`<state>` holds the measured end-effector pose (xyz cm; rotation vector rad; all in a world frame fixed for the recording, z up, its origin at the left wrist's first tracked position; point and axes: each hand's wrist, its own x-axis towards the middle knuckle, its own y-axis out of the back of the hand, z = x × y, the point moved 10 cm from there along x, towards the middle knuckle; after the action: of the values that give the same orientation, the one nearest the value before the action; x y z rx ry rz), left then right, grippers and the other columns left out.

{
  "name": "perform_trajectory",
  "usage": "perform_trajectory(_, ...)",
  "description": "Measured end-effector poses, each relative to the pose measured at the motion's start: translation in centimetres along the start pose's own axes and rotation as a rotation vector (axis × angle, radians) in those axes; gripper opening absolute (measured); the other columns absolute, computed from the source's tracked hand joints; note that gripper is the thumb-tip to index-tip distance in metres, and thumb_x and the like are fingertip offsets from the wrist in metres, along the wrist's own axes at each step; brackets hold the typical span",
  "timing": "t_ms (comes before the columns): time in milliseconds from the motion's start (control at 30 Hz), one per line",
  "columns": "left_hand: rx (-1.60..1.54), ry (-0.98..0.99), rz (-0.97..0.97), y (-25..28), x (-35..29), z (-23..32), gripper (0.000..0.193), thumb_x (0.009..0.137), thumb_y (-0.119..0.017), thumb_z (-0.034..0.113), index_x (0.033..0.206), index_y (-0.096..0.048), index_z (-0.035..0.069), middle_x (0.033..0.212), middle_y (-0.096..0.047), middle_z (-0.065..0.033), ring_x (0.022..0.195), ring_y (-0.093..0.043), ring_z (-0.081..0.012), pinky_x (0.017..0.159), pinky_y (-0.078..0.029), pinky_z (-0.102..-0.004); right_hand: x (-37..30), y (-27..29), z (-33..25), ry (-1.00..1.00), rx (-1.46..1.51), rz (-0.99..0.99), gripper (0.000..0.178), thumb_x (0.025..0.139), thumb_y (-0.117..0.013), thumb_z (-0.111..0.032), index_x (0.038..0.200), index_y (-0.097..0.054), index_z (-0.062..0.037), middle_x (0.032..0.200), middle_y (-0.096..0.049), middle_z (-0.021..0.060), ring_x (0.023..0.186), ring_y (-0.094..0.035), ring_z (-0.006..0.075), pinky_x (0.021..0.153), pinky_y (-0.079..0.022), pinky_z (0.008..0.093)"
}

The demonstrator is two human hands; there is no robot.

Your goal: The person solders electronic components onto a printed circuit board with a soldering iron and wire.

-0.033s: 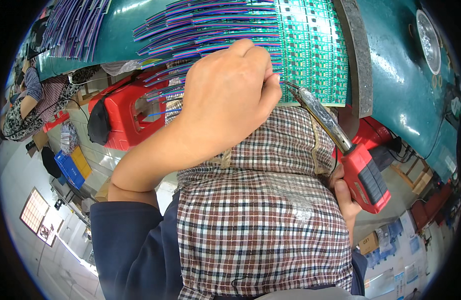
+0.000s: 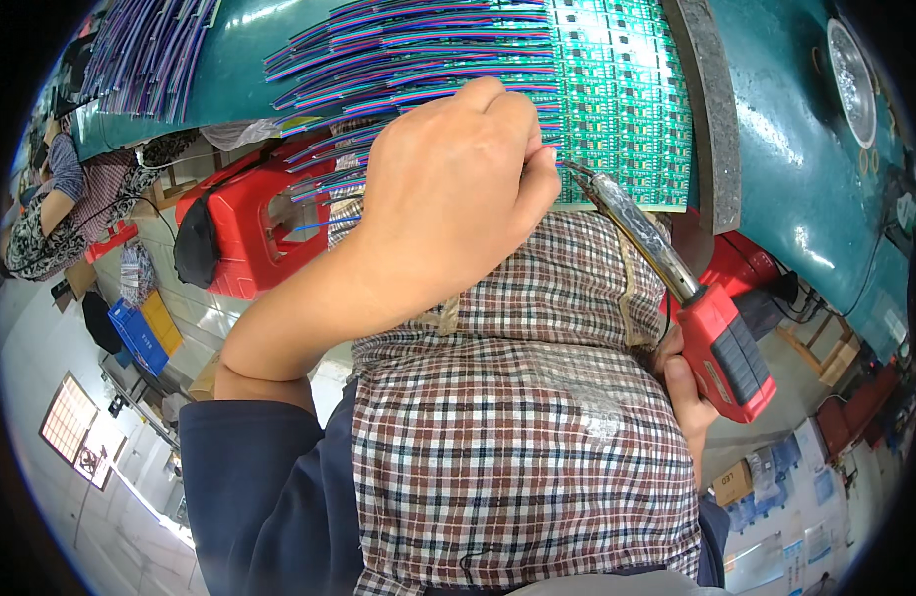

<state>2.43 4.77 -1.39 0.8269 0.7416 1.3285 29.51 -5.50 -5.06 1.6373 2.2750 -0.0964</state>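
My left hand [image 2: 458, 179] is closed in a pinch over the near edge of a panel of green circuit boards [image 2: 627, 109]. A thin blue wire [image 2: 317, 226] sticks out past my wrist and seems to run into the pinch; the fingertips' grip itself is hidden. My right hand [image 2: 688, 397] grips a soldering iron [image 2: 728, 356] by its red and black handle. Its tip reaches the board beside my left thumb. Rows of multicoloured wires [image 2: 408, 50] lie leftward from the panel, their right ends along the boards.
A dark grey bar [image 2: 704, 109] borders the panel on the right. Beyond it a metal bowl [image 2: 851, 84] stands on the green table [image 2: 785, 129]. More wires [image 2: 150, 55] lie bundled far left. Below the table is a red stool [image 2: 244, 233]. Another person [image 2: 75, 194] sits at the left.
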Motion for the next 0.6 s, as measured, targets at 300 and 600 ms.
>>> perform_trajectory(300,0.025,-0.024,0.023,0.1,-0.1,0.2,0.018,0.084,-0.075,0.013,0.078,-0.059,0.005,0.076,-0.061,-0.0077,0.066,-0.064,-0.0244,0.058,-0.050,-0.0367,-0.3,0.5,0.7,0.020,0.054,-0.009,0.027,0.088,-0.070,-0.003,0.114,-0.070,0.0056,0.097,-0.072,0.0120,0.086,-0.068,0.0204,0.081,-0.055,0.0343)
perform_trajectory(600,-0.005,-0.034,-0.012,0.2,0.0,0.2,0.019,0.083,-0.077,0.013,0.079,-0.061,0.005,0.078,-0.061,-0.0069,0.065,-0.064,-0.0218,0.057,-0.051,-0.0342,0.4,0.2,-0.4,0.024,-0.023,0.012,0.021,0.086,-0.073,-0.008,0.104,-0.072,0.0036,0.086,-0.071,0.0082,0.075,-0.066,0.0183,0.071,-0.053,0.0319)
